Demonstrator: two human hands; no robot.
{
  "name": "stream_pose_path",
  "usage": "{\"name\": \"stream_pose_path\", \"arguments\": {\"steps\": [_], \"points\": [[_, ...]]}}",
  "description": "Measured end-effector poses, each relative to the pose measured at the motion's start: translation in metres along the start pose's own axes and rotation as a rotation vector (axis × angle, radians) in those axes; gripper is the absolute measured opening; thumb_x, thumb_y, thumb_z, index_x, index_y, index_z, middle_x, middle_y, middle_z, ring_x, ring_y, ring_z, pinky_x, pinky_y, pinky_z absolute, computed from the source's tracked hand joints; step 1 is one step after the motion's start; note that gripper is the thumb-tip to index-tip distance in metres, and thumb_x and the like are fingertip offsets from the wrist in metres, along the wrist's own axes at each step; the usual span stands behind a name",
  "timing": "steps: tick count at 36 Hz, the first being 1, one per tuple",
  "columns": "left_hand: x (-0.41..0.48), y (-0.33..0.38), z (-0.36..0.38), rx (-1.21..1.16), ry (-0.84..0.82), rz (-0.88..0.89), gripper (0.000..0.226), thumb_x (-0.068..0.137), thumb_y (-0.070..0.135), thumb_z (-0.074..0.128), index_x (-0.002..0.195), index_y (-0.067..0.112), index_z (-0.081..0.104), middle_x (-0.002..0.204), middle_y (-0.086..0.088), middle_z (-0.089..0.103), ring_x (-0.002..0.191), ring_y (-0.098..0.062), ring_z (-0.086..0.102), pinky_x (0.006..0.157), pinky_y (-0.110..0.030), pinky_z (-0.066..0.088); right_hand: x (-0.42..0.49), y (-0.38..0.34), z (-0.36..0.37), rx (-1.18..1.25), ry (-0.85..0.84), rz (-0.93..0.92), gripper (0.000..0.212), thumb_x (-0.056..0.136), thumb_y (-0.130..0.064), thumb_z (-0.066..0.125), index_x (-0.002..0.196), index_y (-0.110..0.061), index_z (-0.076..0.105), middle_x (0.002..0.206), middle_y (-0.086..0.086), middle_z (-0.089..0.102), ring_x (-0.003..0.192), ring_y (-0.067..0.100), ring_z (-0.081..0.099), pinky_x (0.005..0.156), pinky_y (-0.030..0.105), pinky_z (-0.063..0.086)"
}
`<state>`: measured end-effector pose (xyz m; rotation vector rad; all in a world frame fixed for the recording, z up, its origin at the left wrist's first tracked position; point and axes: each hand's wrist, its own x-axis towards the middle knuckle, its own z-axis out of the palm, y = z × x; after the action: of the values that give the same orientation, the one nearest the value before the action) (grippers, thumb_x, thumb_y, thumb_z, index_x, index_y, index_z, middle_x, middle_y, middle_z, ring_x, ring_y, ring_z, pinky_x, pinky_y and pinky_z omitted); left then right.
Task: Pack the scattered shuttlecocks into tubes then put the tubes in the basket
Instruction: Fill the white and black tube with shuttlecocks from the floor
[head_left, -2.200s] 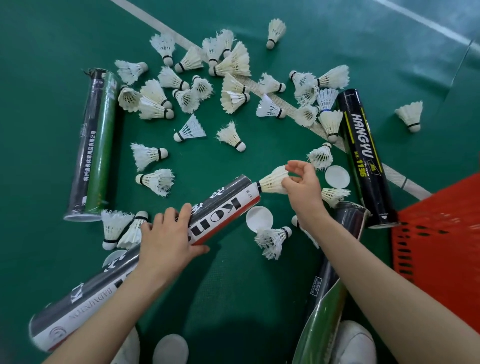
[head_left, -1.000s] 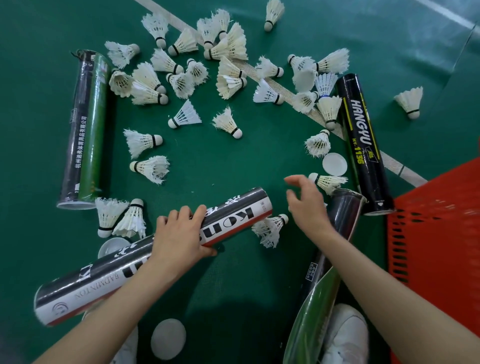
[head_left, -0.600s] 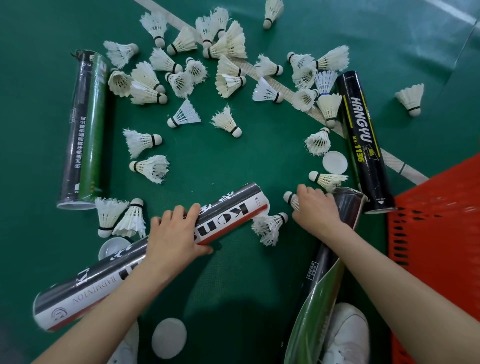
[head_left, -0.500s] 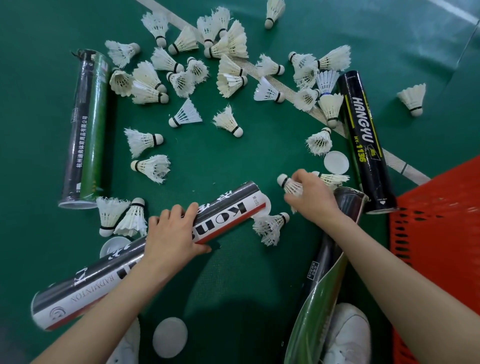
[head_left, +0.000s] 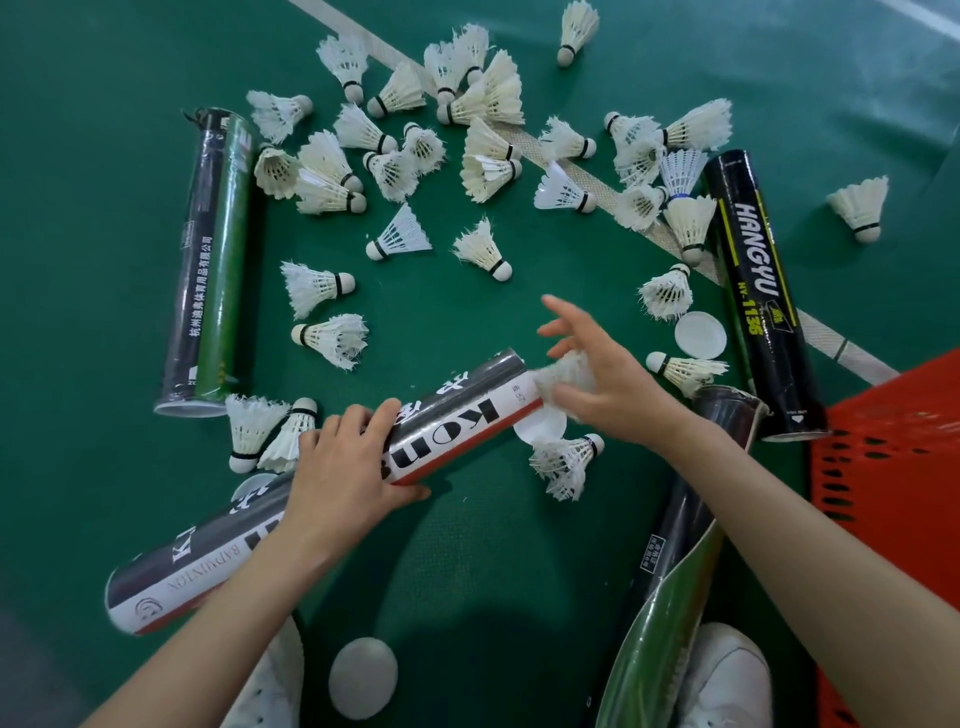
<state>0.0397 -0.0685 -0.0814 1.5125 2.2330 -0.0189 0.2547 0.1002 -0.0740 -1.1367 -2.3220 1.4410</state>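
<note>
While beside tube (head_left: 452, 421), lid (head_left: 540, 427) among shuttlecocks (head_left: 566, 460).

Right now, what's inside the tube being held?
A shuttlecock sits at the mouth of the tube, held by the right hand. Deeper contents are hidden by its wall.

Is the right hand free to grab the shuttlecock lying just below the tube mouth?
Likely not yet: the right hand holds a shuttlecock at the tube mouth. The floor shuttlecock lies close and uncovered.
</note>
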Motion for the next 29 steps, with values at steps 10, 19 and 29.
{"name": "stream_pose_path", "arguments": {"steps": [10, 19, 29], "points": [[-0.003, 0.002, 0.000, 0.006, 0.024, 0.032, 0.097, 0.066, 0.066, 0.070, 0.145, 0.026, 0.031, 0.122, 0.003, 0.047, 0.114, -0.019, 0.043, 0.097, -0.035, 0.027, 0.008, -0.022, 0.023, 0.604, 0.203, 0.200, 0.073, 0.087, -0.053, 0.042, 0.150, -0.033, 0.010, 0.140, -0.008, 0.046, 0.133, 0.004, 0.040, 0.105, 0.035, 0.024], [-0.003, 0.000, -0.002, 0.015, 0.033, -0.002, 0.094, 0.069, 0.069, 0.065, 0.145, 0.030, 0.025, 0.123, 0.006, 0.044, 0.116, -0.017, 0.041, 0.097, -0.033, 0.027, 0.020, -0.023, 0.030, 0.439, 0.302, 0.272, 0.048, 0.099, -0.010, 0.047, 0.143, -0.015, 0.028, 0.136, -0.004, 0.045, 0.118, 0.006, 0.053, 0.105, 0.037, 0.044], [-0.001, -0.001, -0.003, -0.020, 0.105, -0.017, 0.091, 0.068, 0.065, 0.069, 0.142, 0.028, 0.032, 0.120, 0.003, 0.047, 0.113, -0.020, 0.043, 0.094, -0.035, 0.028, 0.024, -0.017, 0.036, 0.195, 0.224, 0.362, 0.057, 0.092, -0.054, 0.043, 0.099, -0.002, 0.065, 0.138, 0.006, 0.048, 0.128, 0.021, 0.044, 0.107, 0.048, 0.037]]}}
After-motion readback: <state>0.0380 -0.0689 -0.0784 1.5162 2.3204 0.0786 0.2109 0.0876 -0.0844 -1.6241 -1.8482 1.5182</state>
